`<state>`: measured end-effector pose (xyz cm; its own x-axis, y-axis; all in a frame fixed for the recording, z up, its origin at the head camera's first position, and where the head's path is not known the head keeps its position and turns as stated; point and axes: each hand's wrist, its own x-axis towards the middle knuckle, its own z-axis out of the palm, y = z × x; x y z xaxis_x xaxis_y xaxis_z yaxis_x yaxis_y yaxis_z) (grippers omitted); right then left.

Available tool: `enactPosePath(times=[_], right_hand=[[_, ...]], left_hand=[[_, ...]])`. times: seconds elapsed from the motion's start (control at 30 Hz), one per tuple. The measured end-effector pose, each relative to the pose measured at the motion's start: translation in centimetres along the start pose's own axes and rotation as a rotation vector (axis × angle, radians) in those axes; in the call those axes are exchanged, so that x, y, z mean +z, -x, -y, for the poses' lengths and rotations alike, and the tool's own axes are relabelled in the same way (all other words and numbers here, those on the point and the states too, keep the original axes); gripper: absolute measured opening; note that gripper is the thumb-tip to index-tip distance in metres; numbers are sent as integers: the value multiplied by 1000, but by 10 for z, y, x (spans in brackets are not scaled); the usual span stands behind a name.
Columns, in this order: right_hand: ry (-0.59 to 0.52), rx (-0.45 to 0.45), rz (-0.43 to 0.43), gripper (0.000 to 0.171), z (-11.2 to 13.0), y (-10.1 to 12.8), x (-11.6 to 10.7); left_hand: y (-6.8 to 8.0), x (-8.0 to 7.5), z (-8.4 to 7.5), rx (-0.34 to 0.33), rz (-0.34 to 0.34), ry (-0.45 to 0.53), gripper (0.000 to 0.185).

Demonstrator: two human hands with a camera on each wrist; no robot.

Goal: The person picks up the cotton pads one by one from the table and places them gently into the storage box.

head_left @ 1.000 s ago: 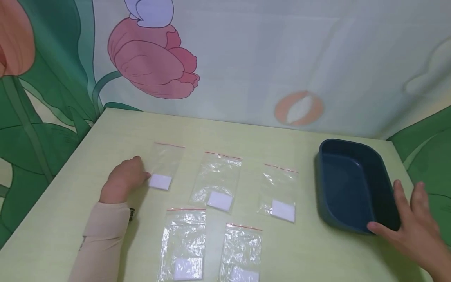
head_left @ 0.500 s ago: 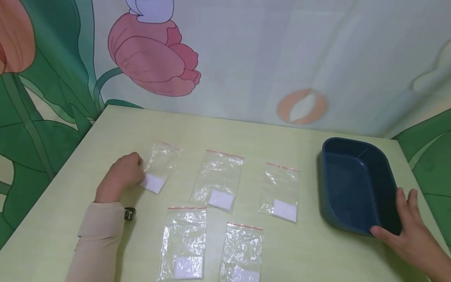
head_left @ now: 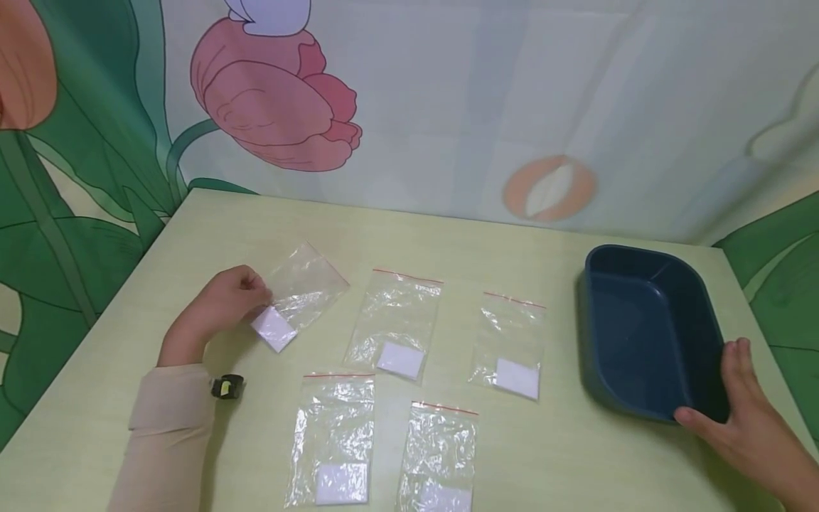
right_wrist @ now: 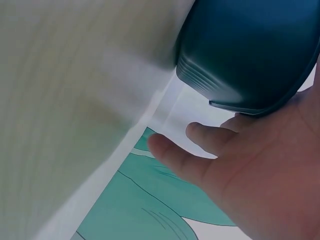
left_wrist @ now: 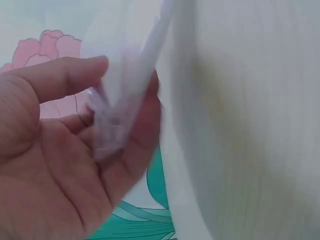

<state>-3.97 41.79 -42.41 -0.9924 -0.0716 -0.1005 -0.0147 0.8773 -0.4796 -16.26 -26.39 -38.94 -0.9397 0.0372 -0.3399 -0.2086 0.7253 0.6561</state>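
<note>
Change: the left hand (head_left: 220, 304) has lifted and turned its clear bag (head_left: 296, 295) since a second ago; the bag's far end now points up-right. The right hand (head_left: 742, 419) has slid closer along the blue tub (head_left: 646, 331).
Hidden: the two nearest bags (head_left: 333, 441) are cut off by the bottom edge; the left wrist view is blurred, the bag (left_wrist: 125, 95) a pale smear.
Right hand: thumb on the tub's near wall, fingers curled over its rim, gripping it.
Left hand: pinches the bag's corner beside its white pad (head_left: 274, 328).
Bag position: left part of the table (head_left: 448, 242), just off the surface.
Farther: two more bags lie flat mid-table.
</note>
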Motion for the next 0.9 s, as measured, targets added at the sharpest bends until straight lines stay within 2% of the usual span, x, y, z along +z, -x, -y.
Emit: enactPosePath(times=[0.17,0.43,0.73,0.9], right_hand=[[1,3,15,114,-1,1,0],[-10,-12,9,112,-1,2,0],[-22,-27,-3,111,-1,2,1],[-13,-9,3,112,0,2,0]], left_hand=[[2,0,-1,28,17,156,23],[2,1,-1,47,50,252,24],[0,3,2,65,107,321,67],[-4,5,2,70,110,313,76]])
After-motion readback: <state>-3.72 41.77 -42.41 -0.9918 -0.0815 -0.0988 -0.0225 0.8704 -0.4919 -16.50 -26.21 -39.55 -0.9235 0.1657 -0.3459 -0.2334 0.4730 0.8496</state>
